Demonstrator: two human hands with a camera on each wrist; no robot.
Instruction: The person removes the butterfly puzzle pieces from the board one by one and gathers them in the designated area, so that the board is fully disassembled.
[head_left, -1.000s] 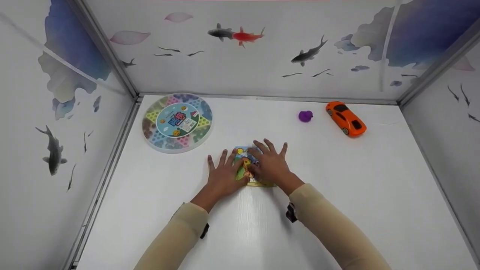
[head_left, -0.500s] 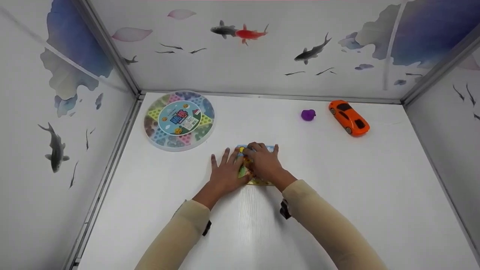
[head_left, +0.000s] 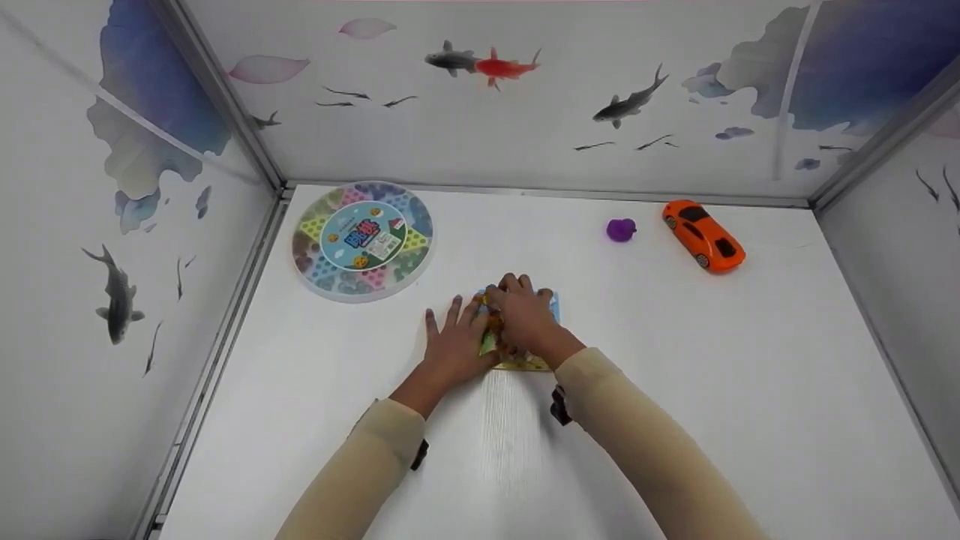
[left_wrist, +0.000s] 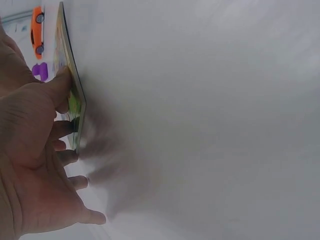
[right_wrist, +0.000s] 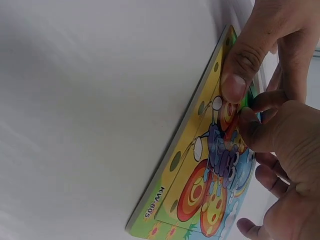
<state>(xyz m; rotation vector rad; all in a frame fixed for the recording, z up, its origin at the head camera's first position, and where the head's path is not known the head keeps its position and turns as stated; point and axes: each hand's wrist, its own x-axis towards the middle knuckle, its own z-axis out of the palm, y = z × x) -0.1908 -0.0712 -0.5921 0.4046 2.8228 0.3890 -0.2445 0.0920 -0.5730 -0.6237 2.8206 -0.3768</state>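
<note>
A thin puzzle board (head_left: 526, 364) with a butterfly picture lies flat in the middle of the white table (head_left: 675, 360). My left hand (head_left: 452, 343) lies flat at its left edge, fingers spread on the table. Its thumb (right_wrist: 237, 67) presses down on the board (right_wrist: 197, 202). My right hand (head_left: 525, 316) sits on top of the board with curled fingers. Its fingertips (right_wrist: 248, 116) dig at a piece of the butterfly. In the left wrist view the board (left_wrist: 75, 97) shows edge-on beside my left hand (left_wrist: 35, 165).
A round game box (head_left: 362, 241) lies at the back left. A small purple toy (head_left: 621, 229) and an orange toy car (head_left: 703, 235) stand at the back right. Walls printed with fish close in the table on three sides.
My right hand's fingers went from spread flat over the board to curled on top of it. The left hand has stayed in place at the board's left edge.
</note>
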